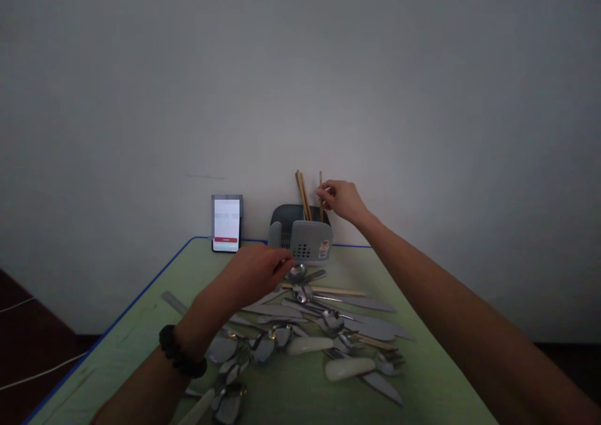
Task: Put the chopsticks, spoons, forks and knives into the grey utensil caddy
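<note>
My right hand [342, 198] pinches a wooden chopstick [321, 178] by its upper part. The chopstick stands upright, its lower end inside the right side of a grey cutlery holder [312, 234]. Two more wooden chopsticks [303, 193] lean in the holder, just left of that hand. My left hand [258, 271] hovers in front of the holder, fingers a little apart and with nothing visible in them. Near its fingertips lies a metal spoon [297, 271]. Whether they touch cannot be made out.
Loose spoons, forks and table knives [375, 328] lie spread over the green table [154, 325], some with white handles [350, 368]. Another chopstick [345, 291] lies among them. A phone [226, 225] stands upright left of the holder. A pale wall [300, 87] rises behind the table's blue edge.
</note>
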A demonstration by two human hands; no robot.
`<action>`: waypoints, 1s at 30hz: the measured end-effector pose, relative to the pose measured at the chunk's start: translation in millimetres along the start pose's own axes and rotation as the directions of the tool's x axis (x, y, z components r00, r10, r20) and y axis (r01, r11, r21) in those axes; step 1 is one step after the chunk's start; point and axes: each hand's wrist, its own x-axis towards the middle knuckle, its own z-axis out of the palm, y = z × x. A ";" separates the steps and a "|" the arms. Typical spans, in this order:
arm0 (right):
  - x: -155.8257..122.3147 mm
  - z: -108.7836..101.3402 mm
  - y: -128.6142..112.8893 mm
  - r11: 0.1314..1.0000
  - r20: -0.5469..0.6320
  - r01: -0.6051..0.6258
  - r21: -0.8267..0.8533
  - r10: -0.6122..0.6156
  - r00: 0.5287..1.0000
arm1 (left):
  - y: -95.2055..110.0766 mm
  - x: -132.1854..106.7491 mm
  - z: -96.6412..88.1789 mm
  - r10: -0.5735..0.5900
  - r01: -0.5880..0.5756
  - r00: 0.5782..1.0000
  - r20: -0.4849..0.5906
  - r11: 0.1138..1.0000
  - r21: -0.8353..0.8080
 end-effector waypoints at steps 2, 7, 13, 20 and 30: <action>3.7 10.1 3.2 1.000 0.020 -0.016 -0.028 0.016 1.000 | -2.4 -0.6 0.6 -0.004 0.004 1.000 0.014 1.000 0.005; 7.0 19.9 3.7 0.991 0.021 -0.050 -0.123 0.053 0.998 | -7.5 -0.2 5.2 -0.011 0.012 0.998 0.061 1.000 -0.010; -40.0 10.7 -2.9 0.979 -0.085 -0.051 -0.195 0.035 0.996 | -9.6 0.3 19.4 0.031 -0.026 0.989 0.142 0.999 -0.039; -134.0 -15.9 -0.3 0.918 0.484 -0.053 -0.392 0.255 0.837 | 4.6 -7.4 46.5 0.037 -0.006 0.950 0.311 0.995 -0.100; -152.4 -2.1 9.5 0.821 0.696 0.003 -0.571 0.482 0.532 | 20.4 -5.6 63.9 0.089 -0.037 0.900 0.427 0.991 -0.129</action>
